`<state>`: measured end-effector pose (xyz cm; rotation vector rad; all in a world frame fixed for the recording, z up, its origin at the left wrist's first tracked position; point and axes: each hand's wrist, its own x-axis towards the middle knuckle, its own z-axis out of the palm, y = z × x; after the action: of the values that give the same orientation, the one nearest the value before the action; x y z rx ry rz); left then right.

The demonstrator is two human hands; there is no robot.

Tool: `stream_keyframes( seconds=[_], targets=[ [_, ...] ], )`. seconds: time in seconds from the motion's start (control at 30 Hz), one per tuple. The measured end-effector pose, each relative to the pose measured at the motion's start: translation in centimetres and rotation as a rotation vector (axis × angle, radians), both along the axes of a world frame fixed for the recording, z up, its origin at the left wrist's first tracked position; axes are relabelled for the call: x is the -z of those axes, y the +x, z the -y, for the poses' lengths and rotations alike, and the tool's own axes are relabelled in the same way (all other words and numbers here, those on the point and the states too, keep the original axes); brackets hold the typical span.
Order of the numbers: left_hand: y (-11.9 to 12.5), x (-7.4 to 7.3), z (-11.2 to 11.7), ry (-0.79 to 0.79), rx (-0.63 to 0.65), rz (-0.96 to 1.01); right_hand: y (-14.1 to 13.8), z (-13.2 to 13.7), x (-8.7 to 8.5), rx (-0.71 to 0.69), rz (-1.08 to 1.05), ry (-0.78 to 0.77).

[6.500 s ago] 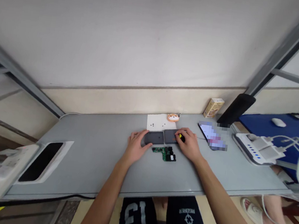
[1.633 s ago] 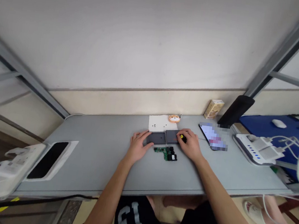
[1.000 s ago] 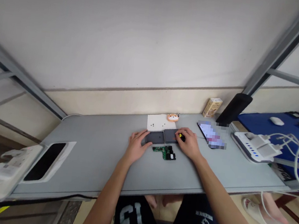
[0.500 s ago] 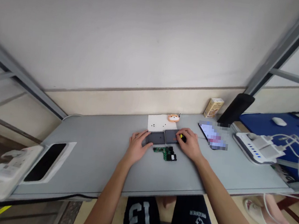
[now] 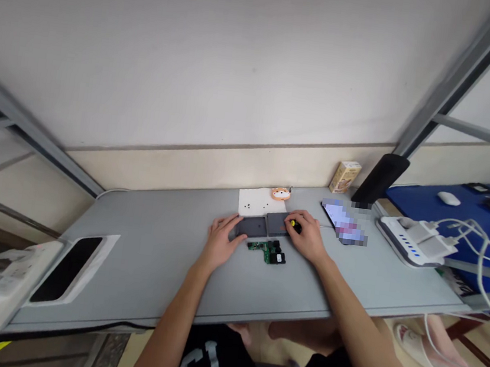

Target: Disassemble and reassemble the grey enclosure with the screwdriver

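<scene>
Two dark grey flat case halves [image 5: 264, 226] lie side by side on the grey table [image 5: 163, 269]. My left hand [image 5: 219, 241] rests at the left end of the left half, fingers curled against its edge. My right hand [image 5: 308, 238] is closed round a small screwdriver with a yellow-and-black handle [image 5: 294, 225], its tip at the right half. A green circuit board [image 5: 267, 250] lies just in front of the halves, between my hands. Behind them is a white sheet of paper [image 5: 255, 202] with a few small dark screws on it.
A phone with a lit screen [image 5: 344, 221] lies right of my right hand. An orange animal-shaped item [image 5: 280, 193] and a small carton [image 5: 344, 177] stand at the back. A white power strip [image 5: 413, 246] with cables sits far right. A dark phone on white wrapping [image 5: 67, 269] lies far left.
Both hands stay where they were on the case halves and screwdriver. Only the camera view has shifted slightly.
</scene>
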<state>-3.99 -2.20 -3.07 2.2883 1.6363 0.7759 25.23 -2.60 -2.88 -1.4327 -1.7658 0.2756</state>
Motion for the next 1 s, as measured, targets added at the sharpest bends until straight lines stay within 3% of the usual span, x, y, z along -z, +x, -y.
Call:
stream_keyframes(
  seconds=[1.0],
  targets=[
    [0.29, -0.09, 0.12, 0.019, -0.036, 0.035, 0.04, 0.24, -0.3, 0.009, 0.03, 0.0]
  ],
)
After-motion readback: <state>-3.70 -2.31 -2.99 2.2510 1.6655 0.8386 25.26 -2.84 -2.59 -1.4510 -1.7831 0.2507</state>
